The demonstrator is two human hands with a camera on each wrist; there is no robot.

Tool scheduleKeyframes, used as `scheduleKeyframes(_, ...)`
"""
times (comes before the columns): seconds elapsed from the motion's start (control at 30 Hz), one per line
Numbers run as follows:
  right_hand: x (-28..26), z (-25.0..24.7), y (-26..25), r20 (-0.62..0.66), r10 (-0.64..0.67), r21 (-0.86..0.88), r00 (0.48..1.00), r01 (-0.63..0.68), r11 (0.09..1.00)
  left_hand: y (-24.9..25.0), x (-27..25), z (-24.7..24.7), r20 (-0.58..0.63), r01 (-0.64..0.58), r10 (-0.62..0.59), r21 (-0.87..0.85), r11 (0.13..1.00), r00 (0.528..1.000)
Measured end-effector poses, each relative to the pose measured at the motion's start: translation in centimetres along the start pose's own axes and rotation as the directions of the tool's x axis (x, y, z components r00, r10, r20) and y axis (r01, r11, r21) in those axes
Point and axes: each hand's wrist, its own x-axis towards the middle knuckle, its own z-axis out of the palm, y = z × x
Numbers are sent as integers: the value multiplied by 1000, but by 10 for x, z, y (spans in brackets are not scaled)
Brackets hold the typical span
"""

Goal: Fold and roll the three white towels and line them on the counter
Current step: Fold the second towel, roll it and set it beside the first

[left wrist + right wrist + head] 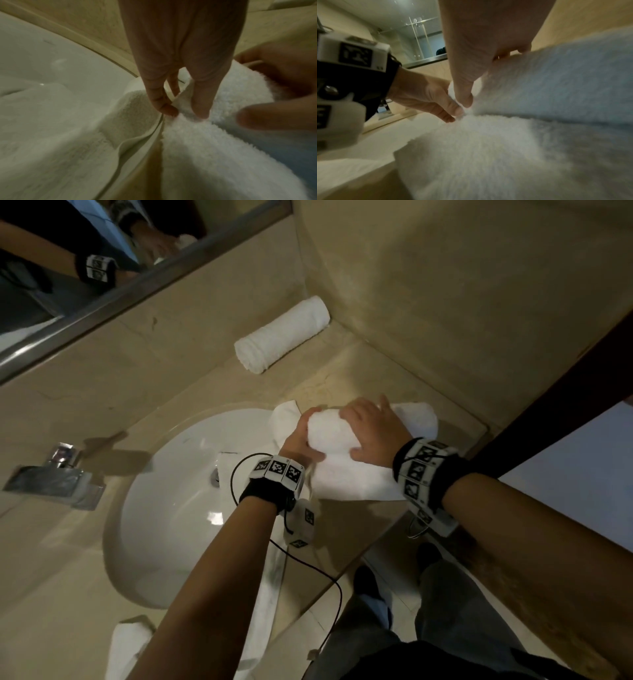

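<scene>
Both forearms were bare. Each wrist wore a black strap ringed with white blocks bearing black-and-white square markers. A thin black cable looped from the left strap toward six o'clock.

One rolled white towel lies finished at the back of the counter, against the wall. A second towel, partly rolled, lies flat beside the sink. A third towel lies crumpled at the counter's near edge.

Beige counter, rolled towel, half-rolled towel, sink
</scene>
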Motion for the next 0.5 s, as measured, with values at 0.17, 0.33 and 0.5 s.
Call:
scheduleKeyframes(0.17, 27, 11, -24, 73, 54, -35, 996, -51, 998, -9, -3, 7, -189, 281, -259, 105, 954, 947)
scheduleKeyframes(0.33, 34, 15, -24, 48, 41, -134, 998, -34, 990, -30, -1, 9, -239, 453, -409, 168, 876, 881)
scheduleKeyframes(0.5, 40, 8, -20, -32, 115, 13, 993, -115, 993, -27, 1, 12, -262, 455, -416, 107, 884, 871)
